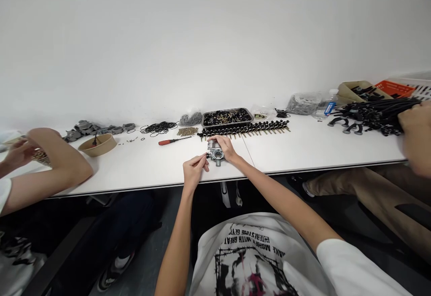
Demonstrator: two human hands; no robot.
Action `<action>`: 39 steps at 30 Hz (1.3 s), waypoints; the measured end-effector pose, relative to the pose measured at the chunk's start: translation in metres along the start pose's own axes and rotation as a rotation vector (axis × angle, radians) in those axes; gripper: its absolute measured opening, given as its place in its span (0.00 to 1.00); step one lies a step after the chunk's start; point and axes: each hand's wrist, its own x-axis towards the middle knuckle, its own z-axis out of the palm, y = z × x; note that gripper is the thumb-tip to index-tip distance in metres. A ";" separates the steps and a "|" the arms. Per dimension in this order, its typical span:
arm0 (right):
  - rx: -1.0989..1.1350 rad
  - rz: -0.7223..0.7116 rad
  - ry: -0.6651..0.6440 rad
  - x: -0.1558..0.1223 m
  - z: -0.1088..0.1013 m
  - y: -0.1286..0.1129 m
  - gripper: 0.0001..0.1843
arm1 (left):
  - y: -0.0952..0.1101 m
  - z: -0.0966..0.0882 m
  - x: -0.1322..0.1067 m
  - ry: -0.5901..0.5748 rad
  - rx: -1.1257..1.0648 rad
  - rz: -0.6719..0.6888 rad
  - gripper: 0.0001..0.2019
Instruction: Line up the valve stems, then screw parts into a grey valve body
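Observation:
A silver metal carburetor [218, 155] rests on the white table in front of me, its round bore facing up. My right hand [226, 147] curls over its far right side and grips it. At its left side a small black fitting [208, 155] sticks out. My left hand [195, 168] has its thumb and fingertips closed on that fitting, which they partly hide. Just beyond stands a row of black-capped brass fittings [245, 129]. To the left of them lies a red-handled screwdriver [174, 140].
Behind the row is a metal tray [227, 117] full of small parts. Brass pieces [187, 131], black rings [159, 128] and a tan bowl [97, 145] lie leftward. A bottle [326, 105] and black cables [373, 114] stand right. Co-workers' arms [57, 161] reach in at both sides.

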 end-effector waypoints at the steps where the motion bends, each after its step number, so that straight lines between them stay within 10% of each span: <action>1: 0.009 0.005 -0.003 0.000 0.000 0.000 0.30 | 0.000 0.000 0.000 0.002 -0.006 0.003 0.13; 39: -0.047 -0.035 0.022 -0.001 -0.001 0.001 0.31 | -0.001 0.004 -0.005 -0.009 -0.033 0.111 0.15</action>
